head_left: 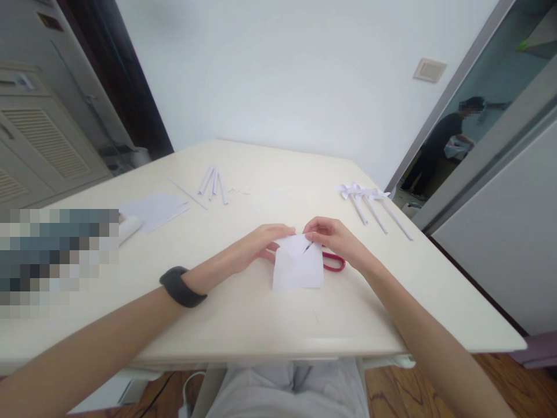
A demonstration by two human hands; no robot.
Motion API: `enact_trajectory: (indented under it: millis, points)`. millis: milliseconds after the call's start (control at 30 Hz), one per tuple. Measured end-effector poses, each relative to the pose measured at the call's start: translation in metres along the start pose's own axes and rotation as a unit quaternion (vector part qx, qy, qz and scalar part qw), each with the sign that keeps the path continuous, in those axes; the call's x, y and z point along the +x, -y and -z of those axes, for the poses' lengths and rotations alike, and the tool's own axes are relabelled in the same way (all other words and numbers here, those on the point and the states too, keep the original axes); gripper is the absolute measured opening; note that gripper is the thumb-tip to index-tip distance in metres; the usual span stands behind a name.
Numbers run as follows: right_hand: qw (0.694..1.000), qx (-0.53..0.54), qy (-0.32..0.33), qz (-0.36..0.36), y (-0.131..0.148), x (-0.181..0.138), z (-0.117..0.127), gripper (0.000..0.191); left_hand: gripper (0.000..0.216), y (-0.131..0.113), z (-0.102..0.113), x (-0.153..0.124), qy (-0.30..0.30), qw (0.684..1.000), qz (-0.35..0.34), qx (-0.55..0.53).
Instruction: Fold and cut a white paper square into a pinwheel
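Observation:
A small white sheet of paper [298, 268], roughly square, is between my hands near the table's front edge. A slit runs inward from its upper right corner. My left hand [265, 241], with a dark band on the wrist, grips the paper's upper left edge. The fingertips of my right hand [328, 235] pinch its upper right corner beside the slit. Red-handled scissors [334, 262] lie just right of the paper, partly hidden behind it and my right hand.
Several rolled paper tubes [213, 183] lie at the back left, near a stack of white sheets [154, 212] and a thin stick [187, 193]. Paper pinwheels [363, 194] on tubes lie at the right. A person [444, 139] bends beyond the doorway. A wall stands behind the table [270, 325].

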State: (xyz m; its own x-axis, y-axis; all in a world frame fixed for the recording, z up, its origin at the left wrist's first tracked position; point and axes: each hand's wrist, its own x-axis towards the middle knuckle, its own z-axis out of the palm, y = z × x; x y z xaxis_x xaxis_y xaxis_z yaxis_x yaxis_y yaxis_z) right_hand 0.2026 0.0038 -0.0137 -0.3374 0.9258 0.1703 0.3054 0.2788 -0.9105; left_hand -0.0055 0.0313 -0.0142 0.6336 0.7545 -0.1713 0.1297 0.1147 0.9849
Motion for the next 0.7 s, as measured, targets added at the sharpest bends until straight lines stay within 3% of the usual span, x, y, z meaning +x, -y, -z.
enact_trajectory:
  millis: [200,367,700]
  points:
    - [0.999,-0.02,-0.029,0.018,0.0,0.001,0.0,0.013,0.02,0.014,0.001,0.004,-0.016,0.999,-0.026,0.04]
    - [0.998,-0.018,-0.058,0.037,0.0,0.001,-0.002,0.014,0.022,0.008,-0.002,0.002,-0.048,0.993,-0.037,0.098]
    - [0.994,-0.062,-0.07,0.048,0.006,0.001,-0.014,0.011,0.021,0.01,-0.006,0.003,-0.069,0.993,-0.064,0.073]
